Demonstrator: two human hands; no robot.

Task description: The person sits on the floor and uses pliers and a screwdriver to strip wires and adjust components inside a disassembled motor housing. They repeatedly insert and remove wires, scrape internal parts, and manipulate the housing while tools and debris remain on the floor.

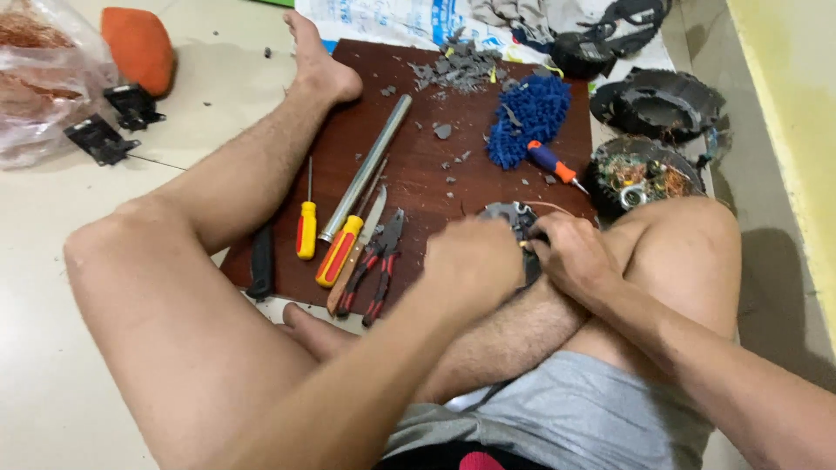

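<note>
- Dark metal and plastic make up the small round motor part (515,218) we work on; it sits at the centre right of the frame, at the near edge of a brown wooden board (418,113), pressed against our right knee.
- We judge it stiff and fairly heavy for its size, with hard edges and thin wire that could snap, so the sturdy outer rim looks the safest place to grip; most of it is hidden under our hands.
- Our left hand (472,261) is curled over the part's left side, fingers bent inward in a loose fist; it is blurred, so we cannot tell exactly what they pinch.
- Our right hand (570,254) clamps the part's right edge, fingers folded tight around it, thumb on top.
- Left of the hands on the board lie red-handled pliers (377,261), a knife (357,252), a large yellow and red screwdriver (341,248), a small yellow one (306,228) and a steel tube (366,165).
- Grey broken chips (461,65) are scattered along the top of the board, beside a blue shaggy duster (527,117) and an orange-handled screwdriver (554,164).
- At the upper right, two round black motor housings (662,100) rest on the floor, one showing copper windings (644,174).
- A clear bag of copper wire (39,78) lies at the upper left.
</note>
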